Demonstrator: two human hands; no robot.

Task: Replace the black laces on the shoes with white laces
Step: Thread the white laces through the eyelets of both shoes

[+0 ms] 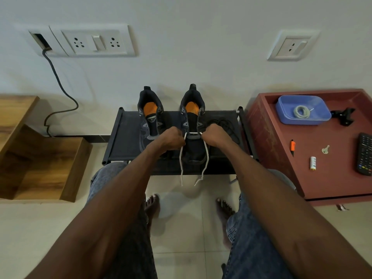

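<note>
A pale wall with switch plates backed a low black rack (124, 141), the seat of the work, on a tiled floor. Right of the rack stood a red cabinet (281, 137); on its top a blue tray (285, 115) held a second white lace (301, 111), coiled and untouched. On the rack sat two dark shoes with orange insoles. The left shoe (150, 119), at the rack's middle, showed no lace of either colour. The right shoe (193, 146), beside it, carried a white lace (205, 158) through what looked like only its lowest eyelets, both ends hanging over the rack's front edge. The left hand (171, 139) and right hand (213, 135), fingers curled, each pinched one side of that lace close to the eyelets. A black lace (225, 125) lay loose on the rack behind the right hand. By this evidence the black laces were out, one shoe barely begun, and the other wholly left to do.
</note>
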